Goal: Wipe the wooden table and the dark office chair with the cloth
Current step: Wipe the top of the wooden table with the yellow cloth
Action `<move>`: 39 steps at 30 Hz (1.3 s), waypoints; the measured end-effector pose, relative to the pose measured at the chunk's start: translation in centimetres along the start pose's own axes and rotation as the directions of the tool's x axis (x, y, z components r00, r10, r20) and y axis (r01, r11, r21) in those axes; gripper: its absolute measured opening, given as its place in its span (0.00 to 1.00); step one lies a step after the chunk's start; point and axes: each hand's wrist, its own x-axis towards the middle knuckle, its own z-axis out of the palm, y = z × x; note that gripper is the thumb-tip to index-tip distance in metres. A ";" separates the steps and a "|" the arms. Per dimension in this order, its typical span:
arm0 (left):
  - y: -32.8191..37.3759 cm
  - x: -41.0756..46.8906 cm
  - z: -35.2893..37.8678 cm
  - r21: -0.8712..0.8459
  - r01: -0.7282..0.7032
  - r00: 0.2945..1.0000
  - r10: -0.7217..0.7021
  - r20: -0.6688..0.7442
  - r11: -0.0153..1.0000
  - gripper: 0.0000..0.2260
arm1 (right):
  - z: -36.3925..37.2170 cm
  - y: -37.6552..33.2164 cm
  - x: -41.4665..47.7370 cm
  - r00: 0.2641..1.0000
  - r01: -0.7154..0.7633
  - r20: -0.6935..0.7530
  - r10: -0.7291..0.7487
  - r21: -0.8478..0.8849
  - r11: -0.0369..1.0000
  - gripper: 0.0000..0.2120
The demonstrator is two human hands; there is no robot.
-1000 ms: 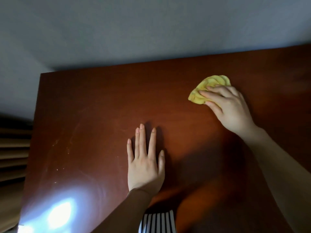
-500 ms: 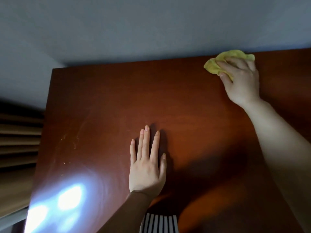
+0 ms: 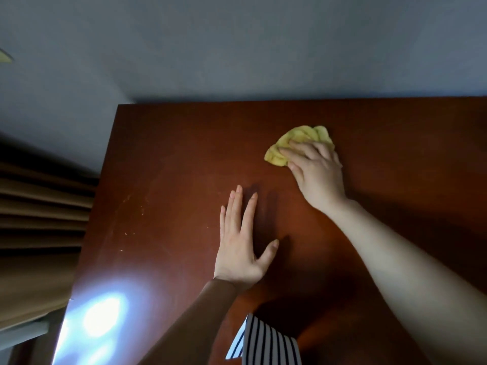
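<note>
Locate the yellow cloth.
Head view: the yellow cloth lies bunched on the wooden table, right of centre, under the right hand, beyond the flat left hand.

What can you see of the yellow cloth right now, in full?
The yellow cloth is a soft, crumpled fabric, bunched into a loose wad with several visible folds. It lies on the reddish-brown wooden table, toward the far side and short of the back edge. The right hand covers its near right part and grips it, bent fingers pressing it onto the tabletop. Its far and left folds stick out past the fingers. Nothing else touches it.
</note>
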 end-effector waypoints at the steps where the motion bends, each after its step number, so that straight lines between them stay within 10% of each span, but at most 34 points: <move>1: -0.1 0.2 -0.3 -0.072 0.005 1.000 -0.004 0.009 0.997 0.36 | 0.2 -0.5 -0.6 1.000 -0.016 0.003 0.016 0.013 1.000 0.17; 24: -8.8 -3.6 -13.7 0.538 -0.236 0.843 -0.105 0.528 0.809 0.33 | 3.2 -18.0 -20.0 0.921 -0.301 -0.219 0.321 0.117 0.946 0.20; 31: -9.5 -2.3 -13.1 0.627 -0.218 0.840 -0.183 0.510 0.748 0.58 | 1.8 -13.7 -14.7 0.980 -0.097 -0.157 0.120 0.146 0.985 0.18; 39: -9.3 -1.0 -12.2 0.730 -0.316 0.832 -0.193 0.520 0.605 0.62 | 2.3 -10.2 -2.9 0.998 0.043 -0.054 -0.036 0.131 0.990 0.15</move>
